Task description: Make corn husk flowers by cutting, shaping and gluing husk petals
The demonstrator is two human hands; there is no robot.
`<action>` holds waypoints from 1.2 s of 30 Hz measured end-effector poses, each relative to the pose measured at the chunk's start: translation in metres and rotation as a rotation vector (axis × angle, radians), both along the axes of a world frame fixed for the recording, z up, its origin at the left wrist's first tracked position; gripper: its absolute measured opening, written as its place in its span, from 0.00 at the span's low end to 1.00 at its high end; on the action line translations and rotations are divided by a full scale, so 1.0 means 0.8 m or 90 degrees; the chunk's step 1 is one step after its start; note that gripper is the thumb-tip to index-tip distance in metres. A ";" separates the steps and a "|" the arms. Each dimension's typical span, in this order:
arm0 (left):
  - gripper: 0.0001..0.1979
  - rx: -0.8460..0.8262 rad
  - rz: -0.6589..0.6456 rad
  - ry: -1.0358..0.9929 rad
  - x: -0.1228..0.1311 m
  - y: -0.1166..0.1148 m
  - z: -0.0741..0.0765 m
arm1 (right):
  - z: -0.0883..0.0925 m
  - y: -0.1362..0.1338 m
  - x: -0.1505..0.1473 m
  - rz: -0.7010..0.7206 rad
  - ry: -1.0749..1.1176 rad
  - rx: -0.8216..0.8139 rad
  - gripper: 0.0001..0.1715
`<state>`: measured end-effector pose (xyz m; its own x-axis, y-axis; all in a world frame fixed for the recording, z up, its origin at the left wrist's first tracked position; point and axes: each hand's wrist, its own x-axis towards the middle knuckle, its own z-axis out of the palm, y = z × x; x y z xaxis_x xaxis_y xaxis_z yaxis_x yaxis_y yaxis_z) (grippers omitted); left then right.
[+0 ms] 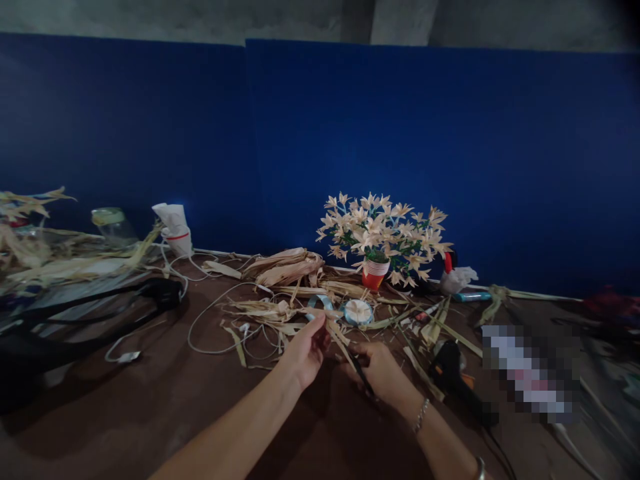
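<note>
My left hand (309,348) is closed, its thumb and fingers pinching the upper end of a pale dried husk strip (334,329). To its right, my right hand (373,368) is curled around a dark, thin tool (362,377) that lies along the lower part of the strip; what kind of tool it is cannot be made out. Just beyond the hands are a roll of light blue tape (358,312) and scattered husk pieces (260,311). Behind them stands a red and white cup (375,275) holding many pale husk flowers (373,230).
A black glue gun (453,373) lies at the right, near a blurred-out object (525,373). White cables (193,327) loop at the left, beside a black strap (100,340). A husk bundle (285,267) lies at the back, before a blue partition (300,133).
</note>
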<state>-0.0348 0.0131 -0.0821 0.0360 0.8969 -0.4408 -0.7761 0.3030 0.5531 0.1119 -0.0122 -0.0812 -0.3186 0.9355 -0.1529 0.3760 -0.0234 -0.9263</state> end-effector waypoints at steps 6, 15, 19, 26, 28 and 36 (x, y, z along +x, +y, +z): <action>0.02 0.021 -0.013 0.023 -0.001 0.000 -0.001 | 0.003 -0.001 0.001 -0.003 -0.025 -0.014 0.13; 0.07 0.126 0.044 0.109 -0.017 0.010 -0.003 | 0.000 0.013 0.020 -0.046 0.123 0.058 0.13; 0.10 0.160 0.004 0.197 -0.005 -0.003 0.002 | -0.002 0.013 0.005 -0.140 0.261 0.158 0.22; 0.09 0.212 -0.052 0.304 0.017 -0.023 0.013 | -0.002 0.002 -0.020 -0.245 0.417 0.085 0.27; 0.09 0.216 -0.059 0.305 0.019 -0.024 0.013 | 0.000 0.002 -0.019 -0.245 0.439 0.045 0.28; 0.11 0.214 -0.075 0.175 0.022 -0.027 0.003 | 0.014 0.000 -0.010 -0.187 0.492 -0.041 0.22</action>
